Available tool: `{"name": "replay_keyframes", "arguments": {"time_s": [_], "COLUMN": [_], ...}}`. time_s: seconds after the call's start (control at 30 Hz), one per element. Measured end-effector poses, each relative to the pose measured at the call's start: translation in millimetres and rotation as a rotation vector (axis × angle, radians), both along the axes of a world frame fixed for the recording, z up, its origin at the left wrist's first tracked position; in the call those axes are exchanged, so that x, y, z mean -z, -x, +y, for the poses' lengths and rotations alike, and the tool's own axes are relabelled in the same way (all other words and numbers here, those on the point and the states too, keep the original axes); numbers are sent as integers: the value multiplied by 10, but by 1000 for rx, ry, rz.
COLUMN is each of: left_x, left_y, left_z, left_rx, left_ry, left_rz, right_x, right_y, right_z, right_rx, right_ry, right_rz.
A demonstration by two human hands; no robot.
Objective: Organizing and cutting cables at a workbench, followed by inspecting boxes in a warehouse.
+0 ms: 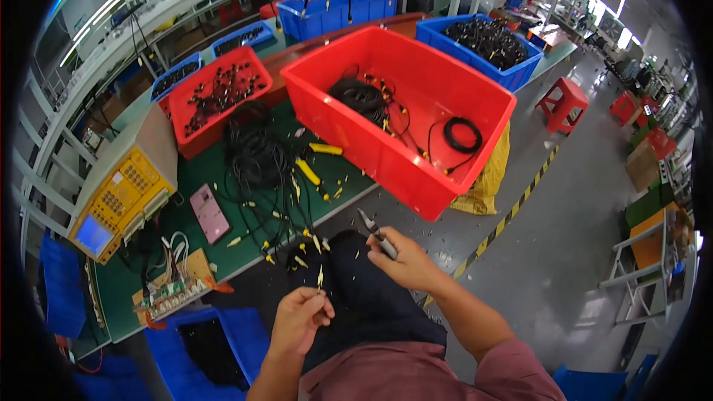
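A thin black cable with a small yellow-tipped connector [320, 277] stands upright between the pinched fingertips of the left hand [299, 319], just below the near edge of the green-topped table [200, 171] and over the person's dark-trousered lap. The left hand is closed into a pinch on that connector, thumb against forefinger, the other fingers curled under. The right hand [405, 258] sits a little higher and to the right of it, the two hands apart and not touching; it is wrapped shut around a slim grey-handled cutting tool [377, 235], whose tip points up and left toward the table edge. The tool's tip is near the cable but clear of it. More loose black cables with yellow ends [278, 200] trail off the table edge down toward the left hand; whether the held cable belongs to that bundle cannot be told. On the table beyond them lies a pink flat phone-shaped slab [209, 212], and left of that a yellow boxy tester with a keypad and small blue screen [119, 204]. A large red plastic bin [416, 156] holding coiled black cables overhangs the table edge, above and to the right of the right hand.
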State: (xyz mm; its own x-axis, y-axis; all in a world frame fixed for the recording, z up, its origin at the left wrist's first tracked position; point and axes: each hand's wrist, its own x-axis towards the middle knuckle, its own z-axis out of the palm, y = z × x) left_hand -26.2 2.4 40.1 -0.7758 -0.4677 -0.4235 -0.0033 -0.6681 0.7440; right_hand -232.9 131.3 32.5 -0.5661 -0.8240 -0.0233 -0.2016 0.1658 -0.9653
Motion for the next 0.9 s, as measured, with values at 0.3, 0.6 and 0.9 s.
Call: {"name": "replay_keyframes", "arguments": {"time_s": [0.3, 0.6, 0.9], "left_x": [19, 47, 75], "left_y": [241, 167, 175], "left_z": [8, 86, 94], "left_rx": [-48, -70, -76], "left_ry": [61, 200, 349], "left_rz": [29, 4, -34], "right_x": [-281, -157, -185], "right_y": [9, -144, -125], "right_z": [188, 168, 181], "right_rx": [-134, -169, -219], "right_ry": [87, 59, -9], "right_rz": [643, 928, 988]}}
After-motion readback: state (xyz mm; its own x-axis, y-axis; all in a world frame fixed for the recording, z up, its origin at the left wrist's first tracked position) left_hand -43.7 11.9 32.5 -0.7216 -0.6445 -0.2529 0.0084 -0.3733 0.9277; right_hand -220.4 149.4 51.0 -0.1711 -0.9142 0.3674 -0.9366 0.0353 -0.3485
